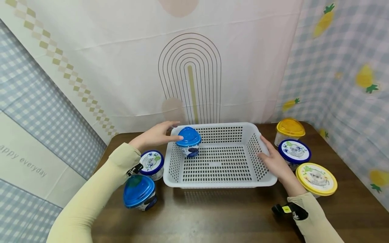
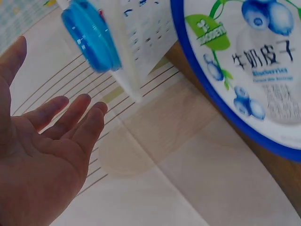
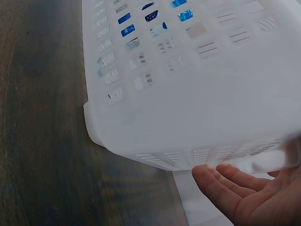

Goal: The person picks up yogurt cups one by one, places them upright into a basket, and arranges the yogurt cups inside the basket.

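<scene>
A white plastic basket (image 1: 212, 185) with perforated walls sits on the table. Inside it, at the left end, is a tub with a clear blue lid (image 1: 188, 136) and dark fruit printed on its side. My left hand (image 1: 158, 135) is over the basket's left rim, its thumb overlapping the blue lid in the head view. In the left wrist view the left hand's fingers (image 2: 61, 117) are spread and hold nothing, apart from the tub. My right hand (image 1: 275, 163) grips the basket's right rim, thumb inside; its fingers (image 3: 221, 188) are at the outer wall.
Left of the basket stand a blueberry tub (image 1: 151, 162) and another blue-lidded tub (image 1: 139, 192). To the right are a tub with a clear yellow lid (image 1: 290, 128), a blue-rimmed tub (image 1: 294, 151) and a yellow-rimmed tub (image 1: 316, 179). Behind the table hangs a patterned cloth (image 1: 130, 67).
</scene>
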`<move>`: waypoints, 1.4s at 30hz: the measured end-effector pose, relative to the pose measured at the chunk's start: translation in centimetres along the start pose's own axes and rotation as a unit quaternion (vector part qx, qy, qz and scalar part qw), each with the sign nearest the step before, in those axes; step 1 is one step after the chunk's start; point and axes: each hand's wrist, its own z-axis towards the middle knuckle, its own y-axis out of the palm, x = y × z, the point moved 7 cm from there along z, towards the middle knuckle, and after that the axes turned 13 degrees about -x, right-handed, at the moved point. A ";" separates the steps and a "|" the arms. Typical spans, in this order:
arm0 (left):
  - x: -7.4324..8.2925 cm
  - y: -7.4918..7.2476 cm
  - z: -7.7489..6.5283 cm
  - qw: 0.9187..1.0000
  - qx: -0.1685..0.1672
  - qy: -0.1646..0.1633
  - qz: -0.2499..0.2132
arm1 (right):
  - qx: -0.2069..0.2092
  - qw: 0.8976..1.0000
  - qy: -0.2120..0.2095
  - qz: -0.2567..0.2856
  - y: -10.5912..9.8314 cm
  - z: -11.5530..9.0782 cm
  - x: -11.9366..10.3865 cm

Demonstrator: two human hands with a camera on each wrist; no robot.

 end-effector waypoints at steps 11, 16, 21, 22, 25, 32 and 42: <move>0.4 -1.3 -2.5 1.000 0.012 0.007 -0.011 | -0.005 1.000 0.003 0.012 0.0 0.0 -0.1; 0.2 -1.5 -3.5 1.000 0.020 0.013 -0.019 | -0.006 1.000 0.002 0.017 0.0 0.0 -0.1; 0.2 -1.4 -4.5 0.999 0.023 0.009 -0.023 | -0.007 1.000 0.002 0.020 0.0 0.0 0.0; 0.2 -1.3 -4.7 0.999 0.025 0.006 -0.023 | -0.007 1.000 0.003 0.018 0.0 0.0 0.0; 0.4 -1.3 -5.4 0.999 0.033 0.002 -0.022 | -0.007 1.000 0.003 0.019 0.0 0.0 0.0; 0.4 -1.1 -7.1 0.999 0.043 0.013 -0.028 | -0.009 1.000 0.006 0.024 0.0 0.0 0.2; 0.5 0.1 -10.2 0.998 0.041 0.008 -0.038 | -0.008 1.000 0.002 0.018 -0.1 0.0 0.1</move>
